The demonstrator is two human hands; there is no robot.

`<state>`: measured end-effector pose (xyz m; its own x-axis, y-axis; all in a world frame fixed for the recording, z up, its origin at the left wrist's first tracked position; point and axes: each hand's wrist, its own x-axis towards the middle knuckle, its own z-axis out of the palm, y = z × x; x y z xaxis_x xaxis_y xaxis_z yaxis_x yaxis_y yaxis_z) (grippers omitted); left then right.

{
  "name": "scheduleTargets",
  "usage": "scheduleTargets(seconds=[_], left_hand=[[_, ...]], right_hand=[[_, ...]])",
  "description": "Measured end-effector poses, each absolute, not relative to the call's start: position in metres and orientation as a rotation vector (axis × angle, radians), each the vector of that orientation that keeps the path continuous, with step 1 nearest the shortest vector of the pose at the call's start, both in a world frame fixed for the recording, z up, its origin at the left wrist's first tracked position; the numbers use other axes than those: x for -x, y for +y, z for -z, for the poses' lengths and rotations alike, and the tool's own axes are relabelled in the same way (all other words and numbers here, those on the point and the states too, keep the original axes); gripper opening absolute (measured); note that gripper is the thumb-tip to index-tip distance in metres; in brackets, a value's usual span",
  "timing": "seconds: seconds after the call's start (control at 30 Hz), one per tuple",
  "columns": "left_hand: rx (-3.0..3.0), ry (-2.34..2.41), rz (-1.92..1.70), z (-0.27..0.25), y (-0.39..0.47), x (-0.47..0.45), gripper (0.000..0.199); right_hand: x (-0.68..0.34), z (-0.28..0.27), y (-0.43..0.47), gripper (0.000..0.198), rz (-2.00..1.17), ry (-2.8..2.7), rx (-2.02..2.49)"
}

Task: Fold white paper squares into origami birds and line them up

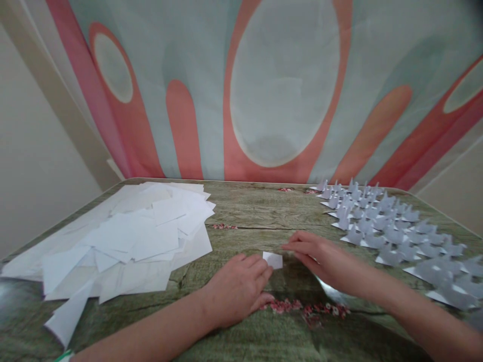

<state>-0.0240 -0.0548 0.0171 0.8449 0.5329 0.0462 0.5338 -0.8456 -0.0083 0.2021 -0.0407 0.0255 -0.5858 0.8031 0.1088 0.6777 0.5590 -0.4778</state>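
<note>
A small folded piece of white paper (273, 260) lies on the table in front of me. My left hand (241, 286) rests flat over its left edge, fingers together and thumb set apart, hiding that part. Just right of the paper is my right hand (315, 254), its fingers stretched toward the paper with a small gap between; I see nothing in them. Rows of folded white paper figures with upright points (392, 234) stand on the right side of the table. To the left lies a loose heap of white paper sheets (124, 231).
The wood-patterned table (256, 206) carries printed pink flowers (287, 305). One curled paper strip (70, 317) lies at the near left. Beneath my right wrist shows a bright pale patch I cannot identify. A coral and pale green patterned backdrop (211, 100) rises behind the table.
</note>
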Motion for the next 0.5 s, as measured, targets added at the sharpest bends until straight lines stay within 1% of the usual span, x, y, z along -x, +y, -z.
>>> scheduleTargets(seconds=[0.13,0.23,0.33,0.5], left_hand=[[2.997,-0.850,0.049,-0.018,-0.055,0.024,0.039],[2.991,-0.849,0.048,-0.017,-0.055,0.023,0.039],[2.991,-0.845,0.045,-0.017,-0.055,0.023,0.041],[2.979,-0.843,0.034,-0.017,-0.055,0.023,0.043]], right_hand=[[-0.189,-0.011,-0.062,0.037,-0.093,-2.672,1.226],[-0.182,0.006,-0.074,0.042,0.132,-2.717,1.202],[-0.182,0.016,-0.078,0.039,0.232,-2.694,1.197],[-0.183,0.018,-0.077,0.041,0.264,-2.715,1.236]])
